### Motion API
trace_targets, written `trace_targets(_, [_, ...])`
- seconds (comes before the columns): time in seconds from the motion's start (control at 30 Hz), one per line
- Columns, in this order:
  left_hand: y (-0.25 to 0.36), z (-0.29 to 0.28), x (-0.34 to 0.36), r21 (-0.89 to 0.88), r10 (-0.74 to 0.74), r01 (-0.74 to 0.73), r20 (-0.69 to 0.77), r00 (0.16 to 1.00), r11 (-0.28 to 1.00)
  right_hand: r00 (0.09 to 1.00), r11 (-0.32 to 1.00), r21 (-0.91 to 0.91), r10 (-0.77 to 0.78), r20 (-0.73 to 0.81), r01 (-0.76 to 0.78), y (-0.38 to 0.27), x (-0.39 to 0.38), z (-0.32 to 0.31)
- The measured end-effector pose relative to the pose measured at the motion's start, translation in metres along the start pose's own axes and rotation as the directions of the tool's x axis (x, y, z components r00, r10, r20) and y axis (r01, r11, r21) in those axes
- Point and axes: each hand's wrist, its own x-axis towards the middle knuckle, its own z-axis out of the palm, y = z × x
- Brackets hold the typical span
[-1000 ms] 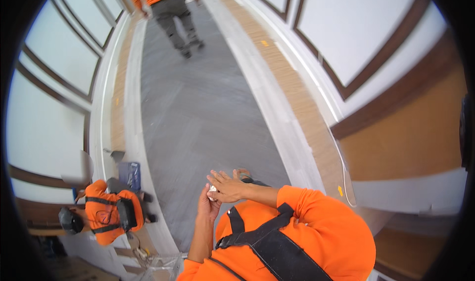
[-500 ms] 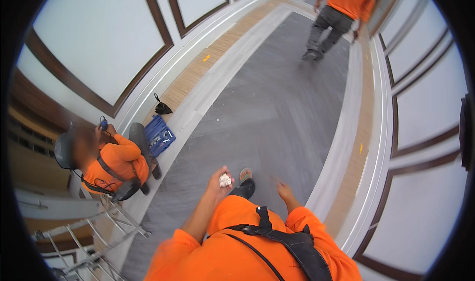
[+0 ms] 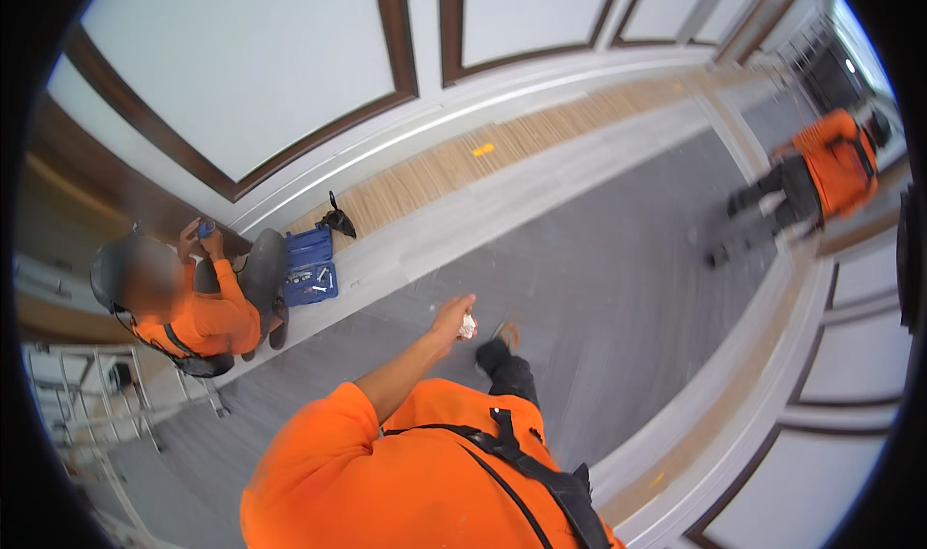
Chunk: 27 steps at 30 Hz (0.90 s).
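Note:
My left hand (image 3: 451, 319) is out in front of me, its fingers curled round a small, crumpled-looking white lump (image 3: 468, 327) that shows at the palm side. What the lump is made of is too small to tell. Below the hand lies the grey wood-look floor (image 3: 599, 250), and my sandalled foot (image 3: 508, 335) is just to the right of the lump. My right hand is out of sight; only the orange shirt (image 3: 425, 481) with its black strap fills the lower middle.
At left a person (image 3: 208, 308) in orange sits low, holding a blue tool (image 3: 206, 228), beside an open blue toolbox (image 3: 311, 267) and a black pouch (image 3: 337, 218). Another person (image 3: 830, 168) walks at far right. A metal ladder (image 3: 92, 394) stands lower left; panelled walls (image 3: 251, 56) line both sides.
The view has swung right and tilted. My left hand has moved forward with the white lump still in it. My right hand has left the picture, and my foot has stepped.

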Motion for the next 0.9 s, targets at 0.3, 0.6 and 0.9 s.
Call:
trace_targets(0.3, [0.142, 0.066, 0.154, -0.174, -0.016, 0.011, -0.030, 0.999, 0.985, 0.822, 0.867, 0.125, -0.498, 0.278, 0.483, -0.559, 0.001, -0.001])
trace_targets(0.6, [0.300, 0.126, 0.325, -0.407, 0.118, -0.174, -0.159, 0.980, 0.897, 0.439, 0.382, -0.218, -0.739, 0.511, 0.898, -0.804, 0.128, 0.006])
trace_targets(0.9, [0.392, 0.160, 0.444, -0.545, 0.081, -0.294, -0.381, 0.921, 0.785, 0.552, -0.253, -0.805, -0.616, 0.562, 0.537, -0.966, 0.295, 0.078])
